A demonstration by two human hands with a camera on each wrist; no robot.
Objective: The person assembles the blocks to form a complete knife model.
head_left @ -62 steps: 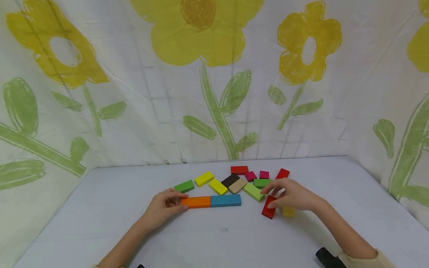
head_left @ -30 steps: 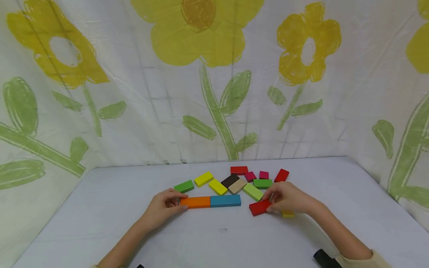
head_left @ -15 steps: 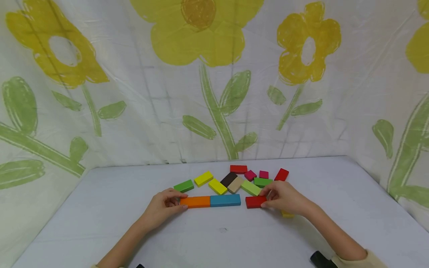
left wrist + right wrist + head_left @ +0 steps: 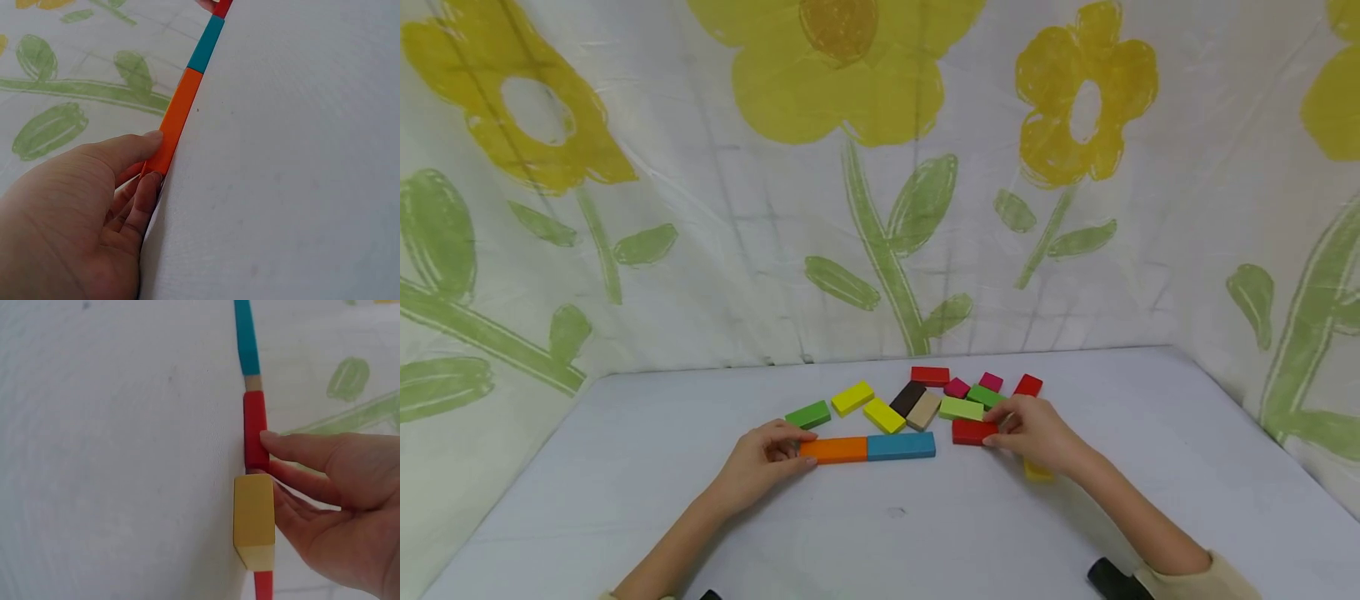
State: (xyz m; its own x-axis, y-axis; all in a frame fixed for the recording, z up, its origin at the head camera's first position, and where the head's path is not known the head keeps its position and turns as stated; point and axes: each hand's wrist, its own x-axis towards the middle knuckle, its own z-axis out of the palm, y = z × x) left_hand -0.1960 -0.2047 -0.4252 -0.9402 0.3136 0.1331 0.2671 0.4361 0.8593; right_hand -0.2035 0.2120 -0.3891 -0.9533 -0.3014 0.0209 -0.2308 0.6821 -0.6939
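My left hand (image 4: pixel 756 467) pinches the left end of an orange block (image 4: pixel 835 451), thumb on the near side. End to end with it lies a blue block (image 4: pixel 901 446), forming one straight bar. To the right, a red block (image 4: pixel 973 432) has its right end between the thumb and fingers of my right hand (image 4: pixel 1041 429). A gap separates the red block from the blue one, and it sits slightly farther back. Right behind it is a light green block (image 4: pixel 961 408). In the right wrist view, a yellow block (image 4: pixel 254 509) stands in front of my right fingers.
Behind the bar lie more blocks: a green one (image 4: pixel 807 414), two yellow ones (image 4: pixel 853 398), a dark brown one (image 4: pixel 907 399), a beige one (image 4: pixel 923 411), plus several red, pink and green ones farther right. A flowered cloth (image 4: pixel 737 275) hangs behind the white table (image 4: pixel 880 542).
My right hand has taken hold of the red block, turned it level, slid it left, then pushed it back. The light green block has turned level and shifted back. My left hand stays put.
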